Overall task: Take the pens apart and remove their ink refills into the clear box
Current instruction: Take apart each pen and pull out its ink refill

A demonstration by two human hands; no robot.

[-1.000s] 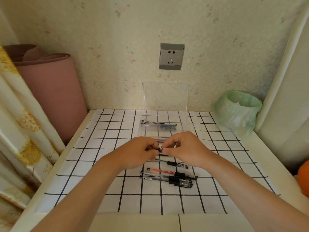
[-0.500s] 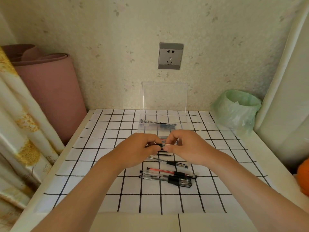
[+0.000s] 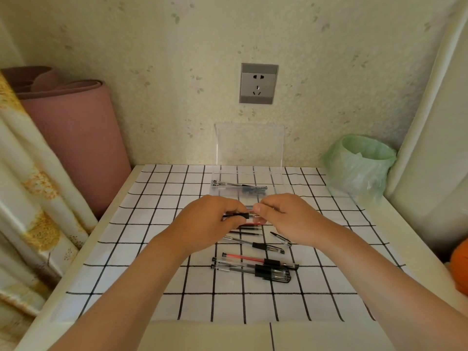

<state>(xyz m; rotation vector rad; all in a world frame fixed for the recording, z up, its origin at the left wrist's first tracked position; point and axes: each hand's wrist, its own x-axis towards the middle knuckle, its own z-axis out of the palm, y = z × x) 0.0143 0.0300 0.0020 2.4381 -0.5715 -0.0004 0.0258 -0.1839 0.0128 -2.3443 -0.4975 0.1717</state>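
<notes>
Black-gridded white cloth [image 3: 152, 287] covers the table. Nearest: capped pens [image 3: 253, 268], mid-cloth. Beyond: left hand [image 3: 210, 221] and right hand [image 3: 288, 219], each pinching an end of one pen [image 3: 241, 215]. Farthest: clear box [image 3: 243, 190] by the back edge, holding refills.
</notes>
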